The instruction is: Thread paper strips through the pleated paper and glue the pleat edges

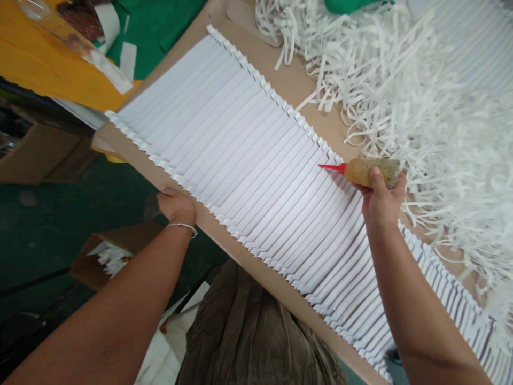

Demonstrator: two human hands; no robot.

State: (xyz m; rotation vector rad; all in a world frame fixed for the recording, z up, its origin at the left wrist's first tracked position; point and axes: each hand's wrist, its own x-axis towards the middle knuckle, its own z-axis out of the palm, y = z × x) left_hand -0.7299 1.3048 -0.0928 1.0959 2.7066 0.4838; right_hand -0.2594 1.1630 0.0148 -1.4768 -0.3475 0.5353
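My right hand [382, 195] is wrapped round a soft squeeze glue bottle [368, 170] with yellowish contents. The bottle lies nearly level, and its thin red nozzle points left over a long row of overlapping white strips [240, 149]. These strips look like folded paper, with small folded ends along both long sides. My left hand [176, 204] is at the near edge of the brown table [224, 238], beside the row. Its fingers look curled and are partly hidden, so whatever they hold does not show. A thin bracelet circles that wrist.
A tangled heap of narrow white strips [401, 91] covers the table's far right. Orange material [76, 75], green material [150, 32] and a clear bottle [60, 32] are at upper left. Below the table edge stands an open cardboard box [90, 267] with white pieces inside.
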